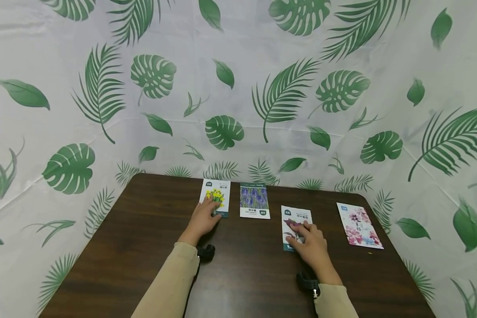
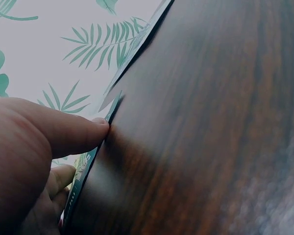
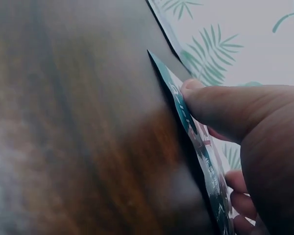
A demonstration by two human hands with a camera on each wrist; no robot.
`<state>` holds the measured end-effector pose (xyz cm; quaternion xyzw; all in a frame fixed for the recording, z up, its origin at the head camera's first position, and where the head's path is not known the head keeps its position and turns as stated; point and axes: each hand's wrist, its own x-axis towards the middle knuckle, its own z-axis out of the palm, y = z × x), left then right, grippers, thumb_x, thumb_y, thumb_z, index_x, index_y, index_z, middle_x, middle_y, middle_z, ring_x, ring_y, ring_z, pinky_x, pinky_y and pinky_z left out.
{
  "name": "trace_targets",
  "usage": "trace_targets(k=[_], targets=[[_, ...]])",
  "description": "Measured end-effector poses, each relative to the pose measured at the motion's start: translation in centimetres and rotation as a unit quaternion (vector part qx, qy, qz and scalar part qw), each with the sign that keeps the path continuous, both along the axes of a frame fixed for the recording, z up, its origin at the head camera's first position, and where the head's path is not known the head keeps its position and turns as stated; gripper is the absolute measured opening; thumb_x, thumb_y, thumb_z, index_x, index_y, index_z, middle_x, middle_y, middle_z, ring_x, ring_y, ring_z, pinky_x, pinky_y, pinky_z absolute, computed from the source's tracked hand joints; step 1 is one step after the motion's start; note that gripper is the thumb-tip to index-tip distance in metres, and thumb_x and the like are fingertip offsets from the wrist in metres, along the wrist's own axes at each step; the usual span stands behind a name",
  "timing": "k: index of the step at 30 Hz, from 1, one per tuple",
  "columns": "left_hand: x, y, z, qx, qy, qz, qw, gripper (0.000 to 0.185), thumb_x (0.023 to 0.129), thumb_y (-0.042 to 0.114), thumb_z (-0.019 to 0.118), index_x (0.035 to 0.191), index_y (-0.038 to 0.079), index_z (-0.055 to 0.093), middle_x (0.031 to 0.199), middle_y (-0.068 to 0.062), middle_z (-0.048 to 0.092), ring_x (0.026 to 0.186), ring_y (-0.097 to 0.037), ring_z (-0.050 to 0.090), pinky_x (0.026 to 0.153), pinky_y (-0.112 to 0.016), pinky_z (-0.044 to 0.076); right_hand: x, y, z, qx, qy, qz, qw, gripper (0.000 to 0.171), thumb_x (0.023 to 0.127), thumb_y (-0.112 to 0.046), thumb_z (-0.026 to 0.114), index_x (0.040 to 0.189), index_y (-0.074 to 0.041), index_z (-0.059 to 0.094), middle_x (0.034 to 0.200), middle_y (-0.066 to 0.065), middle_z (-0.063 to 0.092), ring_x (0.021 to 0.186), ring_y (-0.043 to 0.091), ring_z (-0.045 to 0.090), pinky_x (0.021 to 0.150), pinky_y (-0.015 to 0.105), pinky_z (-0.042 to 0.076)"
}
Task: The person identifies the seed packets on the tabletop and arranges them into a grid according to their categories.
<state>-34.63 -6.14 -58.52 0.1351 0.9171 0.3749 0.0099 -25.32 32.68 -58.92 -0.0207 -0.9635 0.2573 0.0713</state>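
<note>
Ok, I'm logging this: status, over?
Left hand touching white, yellow-flowered rectangular packet. Right hand touching white, purple-printed rectangular packet. Nothing visibly blocking either.

I faced a white cloth backdrop across the upper frame and down both sides, printed with green palm fronds and split leaves, creased at the upper left. A dark, wood-grained table filled the lower middle, a pale sheen near the bottom edge
</note>
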Motion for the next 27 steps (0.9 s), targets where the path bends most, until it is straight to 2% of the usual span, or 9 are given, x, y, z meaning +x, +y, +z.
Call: trace_targets(k=[4,10,15,18,21,24,27], targets=[[0.1,0.0,0.2,0.004,-0.004,0.0,1.0,0.05,0.107,0.02,0.071,0.154,0.007,0.061,0.179,-0.022,0.029,0.17,-0.042,0.018,0.139,-0.064,0.01,0.5,-0.3,0.1,0.014,0.004,-0.003,1.0,0.052,0.094,-0.045,0.084,0.138,-0.018,0.076,0.155,0.029,0.05,0.136,0.053,0.045,0.106,0.072,0.037],[0.1,-0.1,0.2,0.002,-0.002,0.001,1.0,0.049,0.107,0.019,0.071,0.154,0.008,0.062,0.178,-0.023,0.03,0.169,-0.043,0.019,0.138,-0.064,0.01,1.4,-0.8,0.2,0.011,-0.014,-0.008,1.0,0.052,0.094,-0.046,0.084,0.137,-0.017,0.074,0.153,0.028,0.042,0.137,0.052,0.036,0.11,0.073,0.032],[0.1,-0.2,0.3,-0.005,0.002,0.003,1.0,0.05,0.106,0.02,0.072,0.153,0.008,0.062,0.178,-0.023,0.03,0.17,-0.042,0.019,0.138,-0.064,0.011,1.8,-1.7,0.0,-0.003,-0.001,-0.005,1.0,0.051,0.093,-0.043,0.086,0.132,-0.013,0.074,0.16,0.031,0.038,0.143,0.057,0.033,0.11,0.078,0.029],[0.1,-0.3,0.3,-0.005,0.004,0.007,1.0,0.05,0.106,0.021,0.073,0.153,0.007,0.062,0.178,-0.022,0.03,0.17,-0.042,0.019,0.138,-0.064,0.011,1.6,-2.1,-0.3,-0.005,0.026,0.017,1.0,0.05,0.092,-0.039,0.087,0.127,-0.007,0.072,0.164,0.034,0.04,0.148,0.063,0.035,0.113,0.083,0.03],[0.1,-0.3,0.3,-0.003,0.005,0.007,1.0,0.05,0.106,0.02,0.073,0.152,0.007,0.062,0.178,-0.023,0.03,0.169,-0.042,0.019,0.138,-0.064,0.011,1.6,-2.3,-0.2,-0.005,0.03,0.036,0.999,0.047,0.092,-0.034,0.087,0.124,-0.003,0.07,0.162,0.034,0.046,0.149,0.061,0.042,0.115,0.082,0.035],[0.0,-0.2,0.2,0.0,0.003,0.004,1.0,0.05,0.106,0.021,0.072,0.153,0.007,0.062,0.178,-0.022,0.03,0.17,-0.042,0.019,0.139,-0.063,0.011,1.9,-2.8,0.0,-0.001,0.013,0.041,0.999,0.048,0.092,-0.036,0.087,0.125,-0.005,0.069,0.16,0.031,0.05,0.147,0.057,0.048,0.114,0.078,0.039],[0.1,-0.1,0.1,-0.002,0.001,0.004,1.0,0.05,0.107,0.021,0.072,0.154,0.008,0.061,0.179,-0.021,0.029,0.17,-0.041,0.019,0.139,-0.062,0.01,2.2,-3.4,0.2,0.011,0.004,0.05,0.999,0.052,0.091,-0.043,0.088,0.127,-0.009,0.071,0.156,0.028,0.053,0.14,0.053,0.051,0.107,0.074,0.042]])
